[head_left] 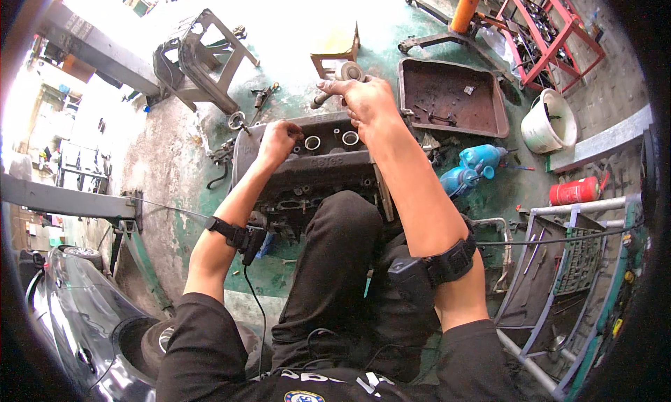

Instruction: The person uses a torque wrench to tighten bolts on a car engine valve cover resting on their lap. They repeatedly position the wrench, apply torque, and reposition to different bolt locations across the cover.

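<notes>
In front of my knees stands an engine with a dark, grimy cover (342, 170) that has round, light-rimmed openings along its top. My left hand (278, 142) rests at the left part of this cover, its fingers curled down at the surface beside one opening. Whatever those fingertips pinch, if anything, is hidden. Above the far right part of the cover, my right hand (369, 103) is wrapped round a grey metal tool with a round head (349, 71). A short dark cylindrical end points to the left from it. The palm hides the tool's grip, so its exact kind is unclear.
A brown-black drip tray (453, 128) lies at the far right, with a white bucket (550, 122) beyond. Blue bottles (463, 181) stand right of the engine. A small stool (335, 49) and a dark plastic stool (199, 63) are ahead. A car (84, 318) stands at left.
</notes>
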Demonstrator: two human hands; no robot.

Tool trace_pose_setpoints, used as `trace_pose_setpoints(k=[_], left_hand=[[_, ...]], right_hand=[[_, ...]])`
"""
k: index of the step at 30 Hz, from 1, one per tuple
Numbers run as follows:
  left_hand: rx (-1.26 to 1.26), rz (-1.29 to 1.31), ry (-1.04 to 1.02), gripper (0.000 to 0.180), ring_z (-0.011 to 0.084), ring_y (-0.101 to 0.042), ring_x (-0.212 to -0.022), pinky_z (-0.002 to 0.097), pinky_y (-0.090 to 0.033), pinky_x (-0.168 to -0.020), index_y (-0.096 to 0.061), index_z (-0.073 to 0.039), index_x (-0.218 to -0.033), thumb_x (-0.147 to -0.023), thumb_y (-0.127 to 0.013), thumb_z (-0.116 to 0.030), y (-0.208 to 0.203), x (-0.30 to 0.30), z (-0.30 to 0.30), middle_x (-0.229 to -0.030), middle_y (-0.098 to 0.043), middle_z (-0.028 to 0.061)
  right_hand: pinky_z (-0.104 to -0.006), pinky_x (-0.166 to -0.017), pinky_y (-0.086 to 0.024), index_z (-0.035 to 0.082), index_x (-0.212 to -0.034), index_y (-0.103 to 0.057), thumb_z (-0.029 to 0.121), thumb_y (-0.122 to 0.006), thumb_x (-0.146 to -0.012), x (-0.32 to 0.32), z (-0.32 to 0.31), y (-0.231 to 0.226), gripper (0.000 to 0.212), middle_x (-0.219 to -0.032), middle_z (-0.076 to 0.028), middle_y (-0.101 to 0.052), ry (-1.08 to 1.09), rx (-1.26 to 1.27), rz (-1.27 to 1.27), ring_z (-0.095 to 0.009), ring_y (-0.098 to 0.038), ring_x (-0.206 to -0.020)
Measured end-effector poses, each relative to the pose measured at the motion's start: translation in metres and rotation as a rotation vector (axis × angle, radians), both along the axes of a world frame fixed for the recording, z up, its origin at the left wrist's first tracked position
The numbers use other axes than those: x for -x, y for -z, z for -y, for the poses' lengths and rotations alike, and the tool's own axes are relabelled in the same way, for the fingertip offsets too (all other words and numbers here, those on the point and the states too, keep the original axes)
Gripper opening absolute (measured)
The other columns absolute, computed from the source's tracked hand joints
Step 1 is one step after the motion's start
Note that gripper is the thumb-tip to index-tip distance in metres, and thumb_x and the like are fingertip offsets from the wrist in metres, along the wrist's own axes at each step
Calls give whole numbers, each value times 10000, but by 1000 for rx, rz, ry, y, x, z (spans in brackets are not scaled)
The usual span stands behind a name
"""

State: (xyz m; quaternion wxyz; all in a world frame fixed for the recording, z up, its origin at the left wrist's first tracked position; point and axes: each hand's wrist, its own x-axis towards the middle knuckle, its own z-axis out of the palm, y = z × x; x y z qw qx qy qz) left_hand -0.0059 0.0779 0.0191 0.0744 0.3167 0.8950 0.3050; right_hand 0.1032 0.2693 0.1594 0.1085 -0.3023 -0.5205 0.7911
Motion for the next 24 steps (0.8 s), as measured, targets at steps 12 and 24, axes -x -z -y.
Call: trace_pose_setpoints(k=[12, 24], left_hand=[[-49, 40, -118, 210, 257, -685, -698, 347, -523, -687, -718, 25, -871, -762, -730, -153, 4, -2, -3, -784, -688, 205], [-16, 305, -365, 291, 128, -620, -528, 284, -499, -552, -731, 18, -841, -761, -771, -259, -14, -13, -3, -635, -677, 97]], right_hand=[[-403, -662, -486, -80, -905, -615, 57, -819, -632, 11, -4, -4, 367, -861, -150, -632, 11, 96, 30, -240, -572, -720], [-411, -695, -495, -64, -939, -617, 66, -817, -642, 0, -10, -14, 382, -880, -152, -642, 52, 119, 62, -248, -599, -776]])
